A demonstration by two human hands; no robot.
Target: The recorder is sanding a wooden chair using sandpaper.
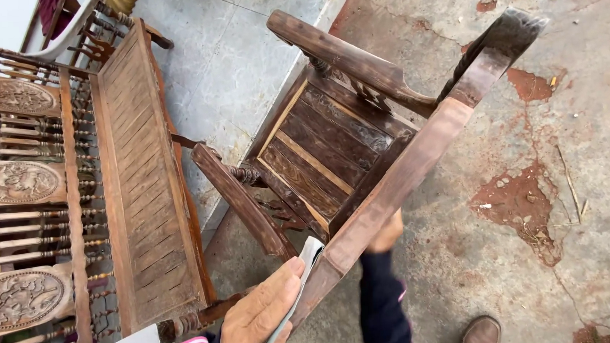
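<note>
Two pieces of carved furniture: long bench point(138, 180) left, dark armchair point(332, 149) centre on stained concrete. We judge sanding underway—our left hand point(260, 320) presses folded sandpaper point(299, 290) against its top rail point(402, 173), right hand point(386, 233) steadying behind, grip hidden; next needs even strokes upward.

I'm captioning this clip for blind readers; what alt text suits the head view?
A left hand presses a folded grey sheet against the top rail of a dark, worn wooden armchair, while the right hand grips that rail from behind. A long carved wooden bench stands beside it on stained concrete floor.
</note>
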